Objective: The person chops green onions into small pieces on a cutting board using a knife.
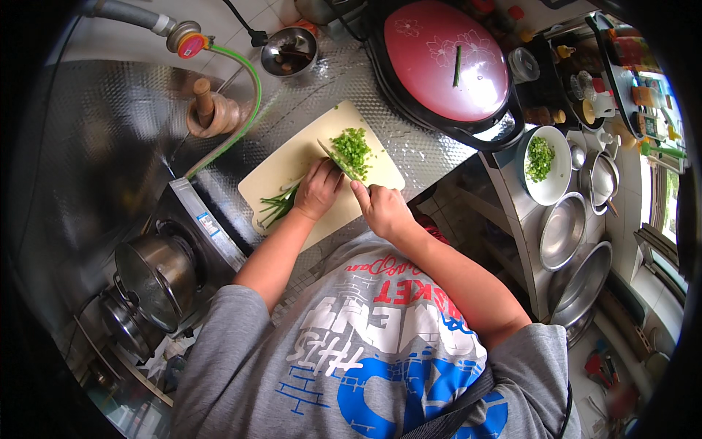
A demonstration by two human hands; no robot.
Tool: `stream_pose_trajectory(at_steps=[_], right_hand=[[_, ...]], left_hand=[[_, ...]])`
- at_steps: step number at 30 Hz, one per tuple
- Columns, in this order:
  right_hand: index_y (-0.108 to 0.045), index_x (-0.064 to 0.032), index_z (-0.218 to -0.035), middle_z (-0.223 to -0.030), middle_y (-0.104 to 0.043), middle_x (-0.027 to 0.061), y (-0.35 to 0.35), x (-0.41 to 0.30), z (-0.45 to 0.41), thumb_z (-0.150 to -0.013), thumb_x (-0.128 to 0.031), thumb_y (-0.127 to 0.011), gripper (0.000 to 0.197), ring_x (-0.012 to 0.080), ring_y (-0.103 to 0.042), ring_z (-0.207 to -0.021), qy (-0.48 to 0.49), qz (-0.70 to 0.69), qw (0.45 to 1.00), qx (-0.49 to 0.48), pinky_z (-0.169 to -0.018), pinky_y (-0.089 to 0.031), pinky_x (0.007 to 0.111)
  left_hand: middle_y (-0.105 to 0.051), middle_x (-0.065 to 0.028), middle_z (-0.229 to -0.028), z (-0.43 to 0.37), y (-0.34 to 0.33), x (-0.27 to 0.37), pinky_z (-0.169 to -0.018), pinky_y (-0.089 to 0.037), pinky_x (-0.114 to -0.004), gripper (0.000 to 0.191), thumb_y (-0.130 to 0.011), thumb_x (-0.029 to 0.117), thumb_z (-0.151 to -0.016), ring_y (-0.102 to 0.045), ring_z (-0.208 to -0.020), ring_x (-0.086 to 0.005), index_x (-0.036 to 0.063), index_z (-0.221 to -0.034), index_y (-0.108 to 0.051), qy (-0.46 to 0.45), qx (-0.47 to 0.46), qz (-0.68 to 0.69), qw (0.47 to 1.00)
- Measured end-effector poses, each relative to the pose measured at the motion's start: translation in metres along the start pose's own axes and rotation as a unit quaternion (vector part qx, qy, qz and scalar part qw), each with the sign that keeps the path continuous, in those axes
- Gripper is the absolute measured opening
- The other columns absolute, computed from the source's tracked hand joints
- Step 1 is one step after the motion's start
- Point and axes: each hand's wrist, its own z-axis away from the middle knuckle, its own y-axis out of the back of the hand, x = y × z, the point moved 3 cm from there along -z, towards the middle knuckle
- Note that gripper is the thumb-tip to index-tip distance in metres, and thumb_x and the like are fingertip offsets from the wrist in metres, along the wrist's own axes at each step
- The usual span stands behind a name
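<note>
A pale cutting board (pixel 285 156) lies at an angle on the counter before me. My right hand (pixel 384 209) grips the handle of a kitchen knife (pixel 335 159), its blade pointing up and to the left across the board. Close against the blade's left side, my left hand (pixel 320 189) presses down on a bunch of green onions (pixel 279 206) with curled fingers. The far ends of the stalks stick out to the left of that hand. Right of the blade sits a heap of chopped green onion (pixel 352 147), with loose bits scattered around it.
Beyond the board stands an electric pan with a red lid (pixel 439 38), a green stalk (pixel 457 66) lying on it. A wooden mortar (pixel 211 118) and a metal bowl (pixel 289 52) are back left. At right, a white bowl (pixel 556 181) holds chopped greens. A pot (pixel 156 274) stands left.
</note>
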Motion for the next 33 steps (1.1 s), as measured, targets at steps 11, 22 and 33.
stream_pose_trajectory(at_steps=[11,22,33], right_hand=[[-0.081,0.0088,-0.093,-0.089,-0.078,0.0370,-0.026,0.024,0.000,-0.126,-0.047,-0.059,0.069,0.0602,-0.078,-0.090,0.121,0.056,0.988,0.079,-0.084,-0.063,0.065],[-0.081,0.0102,-0.093,-0.093,-0.078,0.0402,-0.009,-0.003,-0.015,-0.127,-0.054,-0.055,0.077,0.0630,-0.078,-0.096,0.004,0.004,1.000,-0.017,-0.093,-0.062,0.066],[-0.083,0.0080,-0.098,-0.095,-0.078,0.0412,0.002,0.003,-0.046,-0.125,-0.061,-0.055,0.079,0.0612,-0.079,-0.099,-0.050,-0.047,0.998,0.007,-0.091,-0.064,0.064]], left_hand=[[-0.078,-0.0181,-0.120,-0.004,0.000,0.002,-0.102,-0.066,-0.051,0.028,-0.086,0.007,-0.097,-0.076,-0.117,-0.0416,0.0006,-0.124,-0.080,0.011,0.008,-0.011,1.000],[-0.080,-0.0181,-0.122,-0.008,0.009,0.006,-0.102,-0.066,-0.051,0.024,-0.085,0.012,-0.104,-0.077,-0.117,-0.0421,0.0010,-0.124,-0.080,0.022,0.019,0.005,1.000],[-0.078,-0.0181,-0.124,-0.010,0.014,0.008,-0.099,-0.066,-0.050,0.021,-0.084,0.011,-0.099,-0.076,-0.112,-0.0413,0.0005,-0.117,-0.080,0.029,-0.004,0.022,0.999]])
